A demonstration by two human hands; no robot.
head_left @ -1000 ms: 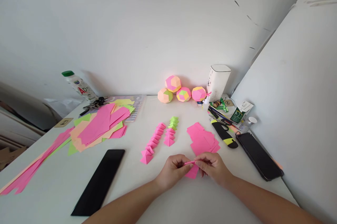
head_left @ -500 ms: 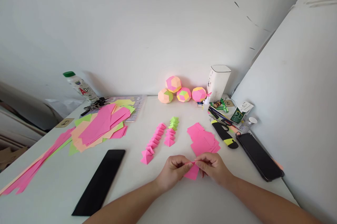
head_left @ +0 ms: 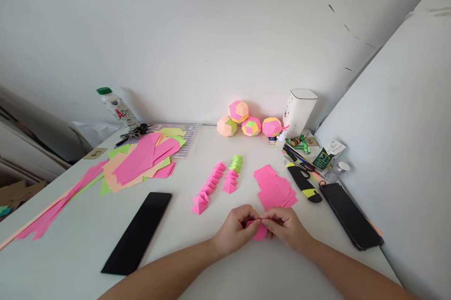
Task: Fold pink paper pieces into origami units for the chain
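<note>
Between both hands is a small pink sheet of paper, pinched along its upper edge. My left hand grips it from the left with thumb and index finger. From the right, my right hand pinches the same edge, its thumb close to the left thumb. Just beyond the fingers lies a spread pile of pink paper pieces. Farther left are a slanting row of folded pink paper units and a shorter row of green and pink folded units.
Faceted paper balls are stacked against the wall near a white container. At left are colored paper sheets, a bottle and a flat black slab. A black-and-yellow cutter and a phone lie at right.
The pink paper between my fingers shows less of its lower part and looks more folded over. My fingertips have shifted slightly along its edge. The whole view has turned a little.
</note>
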